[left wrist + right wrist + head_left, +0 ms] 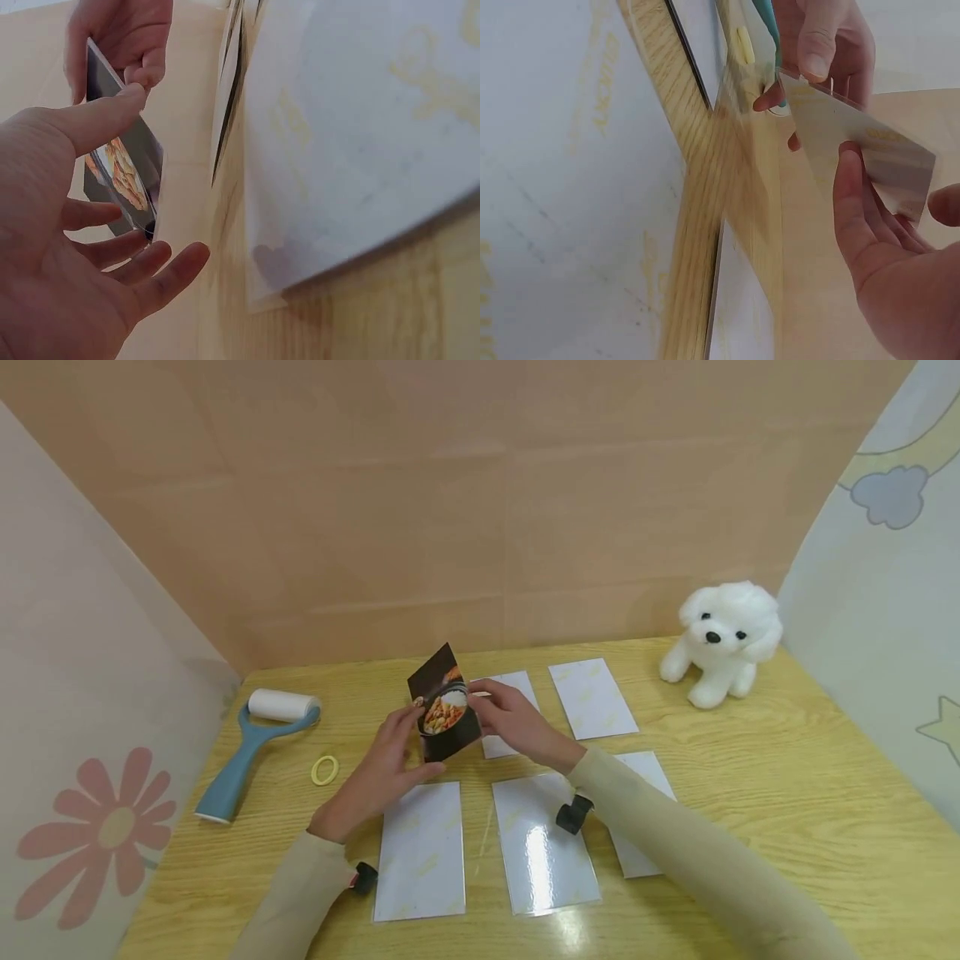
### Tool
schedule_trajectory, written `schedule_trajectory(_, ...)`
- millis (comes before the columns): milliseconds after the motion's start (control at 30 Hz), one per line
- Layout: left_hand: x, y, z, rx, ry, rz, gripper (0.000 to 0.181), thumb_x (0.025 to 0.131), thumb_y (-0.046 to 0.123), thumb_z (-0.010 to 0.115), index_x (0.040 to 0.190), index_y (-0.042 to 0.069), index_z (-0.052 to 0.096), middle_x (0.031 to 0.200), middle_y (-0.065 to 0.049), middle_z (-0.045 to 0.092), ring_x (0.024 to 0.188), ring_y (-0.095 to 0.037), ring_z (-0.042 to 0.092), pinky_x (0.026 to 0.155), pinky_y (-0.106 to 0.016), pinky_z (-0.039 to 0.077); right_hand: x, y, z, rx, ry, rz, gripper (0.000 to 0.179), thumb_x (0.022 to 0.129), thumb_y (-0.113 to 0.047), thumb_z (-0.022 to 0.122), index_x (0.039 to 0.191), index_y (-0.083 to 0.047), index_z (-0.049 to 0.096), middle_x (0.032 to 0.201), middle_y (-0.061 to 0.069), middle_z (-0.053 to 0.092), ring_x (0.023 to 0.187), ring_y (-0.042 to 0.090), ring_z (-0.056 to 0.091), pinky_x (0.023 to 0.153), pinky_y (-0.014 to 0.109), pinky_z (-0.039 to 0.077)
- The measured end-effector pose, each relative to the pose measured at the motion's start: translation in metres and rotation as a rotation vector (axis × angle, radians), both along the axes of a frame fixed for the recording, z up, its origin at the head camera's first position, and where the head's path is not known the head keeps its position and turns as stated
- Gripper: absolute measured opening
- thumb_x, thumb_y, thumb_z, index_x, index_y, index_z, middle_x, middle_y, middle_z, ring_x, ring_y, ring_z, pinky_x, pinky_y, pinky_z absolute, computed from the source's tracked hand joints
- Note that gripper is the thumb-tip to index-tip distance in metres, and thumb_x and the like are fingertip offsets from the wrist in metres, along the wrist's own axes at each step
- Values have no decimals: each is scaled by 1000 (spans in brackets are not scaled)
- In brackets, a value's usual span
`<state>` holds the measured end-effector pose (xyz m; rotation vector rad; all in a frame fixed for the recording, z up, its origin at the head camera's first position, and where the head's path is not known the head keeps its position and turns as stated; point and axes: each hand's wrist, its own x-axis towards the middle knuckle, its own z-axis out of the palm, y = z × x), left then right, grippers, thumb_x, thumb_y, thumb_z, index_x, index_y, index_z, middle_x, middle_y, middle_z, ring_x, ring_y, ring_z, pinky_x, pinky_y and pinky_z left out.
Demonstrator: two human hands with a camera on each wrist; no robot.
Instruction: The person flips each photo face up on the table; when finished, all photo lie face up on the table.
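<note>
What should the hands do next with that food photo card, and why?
Probably lower the photo card flat onto the table, left of the back row. The left hand and right hand hold it raised and tilted, while five white-faced cards lie flat, two behind three, and bare wood shows left of the back pair.

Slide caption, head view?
Hands handle a food photo over a table with white cards, a roller and a plush dog.

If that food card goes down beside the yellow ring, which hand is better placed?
Probably the left hand: it touches the food card on the yellow ring side; the right hand grips the opposite edge.
</note>
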<state>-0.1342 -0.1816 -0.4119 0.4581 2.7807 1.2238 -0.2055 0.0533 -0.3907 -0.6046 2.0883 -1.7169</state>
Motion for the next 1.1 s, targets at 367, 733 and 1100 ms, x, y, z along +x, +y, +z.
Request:
schedule_trajectory(367, 3, -3, 6, 6, -62, 76, 108, 87, 28, 83, 161, 3, 9, 161, -19, 16, 118, -37, 54, 93, -48, 51, 3, 4, -1, 14, 47, -62, 36, 106, -16, 54, 139, -2, 53, 116, 16, 68, 94, 23, 68, 80, 36, 57)
schedule_trajectory(733, 2, -6, 6, -1, -30, 99, 108, 82, 29, 87, 159, 3, 16, 126, -13, 49, 103, -26, 54, 83, -39, 52, 8, 2, -3, -67, 50, -66, 47, 104, -11, 57, 149, -10, 45, 110, 17, 67, 88, 21, 67, 79, 37, 58)
schedule_trajectory(1100, 2, -7, 10, 92, -86, 143, 94, 80, 21, 89, 153, 5, 31, 110, -12, 51, 86, -24, 60, 70, -33, 55, 9, -4, -12, -3, 185, -99, 52, 101, -8, 62, 150, -11, 45, 105, 13, 69, 84, 22, 71, 74, 33, 58)
